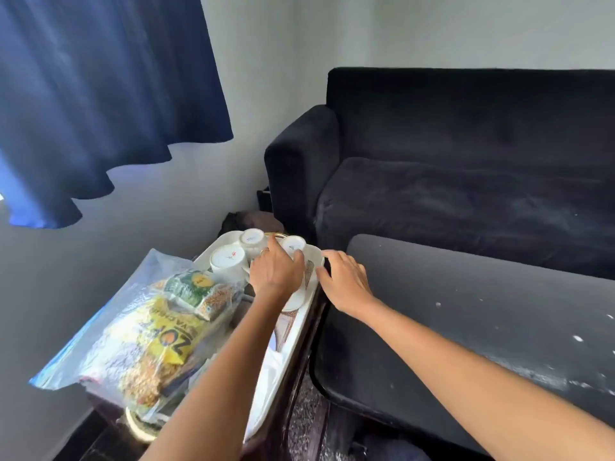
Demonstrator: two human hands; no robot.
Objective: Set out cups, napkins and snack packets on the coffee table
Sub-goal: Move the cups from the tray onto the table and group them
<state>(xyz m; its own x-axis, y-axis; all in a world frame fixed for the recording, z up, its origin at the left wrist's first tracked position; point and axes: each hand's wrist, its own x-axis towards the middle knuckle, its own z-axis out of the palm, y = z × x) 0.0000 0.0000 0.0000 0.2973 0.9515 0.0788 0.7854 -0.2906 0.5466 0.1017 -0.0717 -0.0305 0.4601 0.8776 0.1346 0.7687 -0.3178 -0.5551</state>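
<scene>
A white tray (289,341) on a dark stand holds several white cups turned upside down. My left hand (274,272) reaches over them, its index finger and thumb on either side of the far right cup (293,245). Under its palm lies another cup (296,298). Two more cups (229,259) stand to the left. My right hand (344,282) is open with fingers spread, its fingertips on the tray's right rim. A clear bag of snack packets (149,327) lies on the tray's left side. The dark coffee table (482,314) is right of the tray.
A black sofa (466,168) stands behind the coffee table, its arm close to the tray's far end. A blue curtain (100,94) hangs at the upper left against a pale wall. White specks dot the coffee table's top.
</scene>
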